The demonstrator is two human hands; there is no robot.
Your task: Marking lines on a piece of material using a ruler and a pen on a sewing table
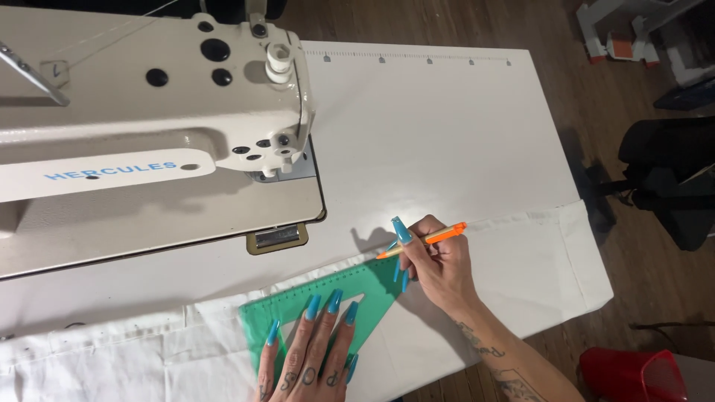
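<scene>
Observed from beside the worktop (447, 126), white, with a row of ruler marks along its far edge.

Left hand (309, 357): laid flat, fingers spread, palm down on a green triangular set square (372, 286). Nothing is gripped; the hand simply presses the set square against the white fabric (536, 260) beneath it. Long blue nails, small tattoos on the finger backs.

Right hand (439, 264): closed around an orange pencil (432, 238), pinched between thumb and fingers. The pencil lies nearly level, its tip pointing toward the person's left and touching or very nearly touching the fabric at the upper corner of the set square. Whether the tip makes contact I cannot tell. Forearm tattooed, coming in from the lower right.

Set square: lies flat on the fabric at the near edge of the worktop, one corner toward the sewing machine, with a cut-out window in its middle partly covered by the left fingers.

Fabric: spread along the near side of the worktop, running from the lower left out to the right end, where it hangs over the corner. A folded or hemmed edge runs along its far side.

Sewing machine (149, 112): cream-coloured industrial type, occupies the far left of the worktop, well apart from both hands. Its metal bed plate sits just beyond the fabric edge.

Surroundings: dark wooden floor; a red bin (633, 372) at lower right, a black chair (670, 179) to the right.
</scene>
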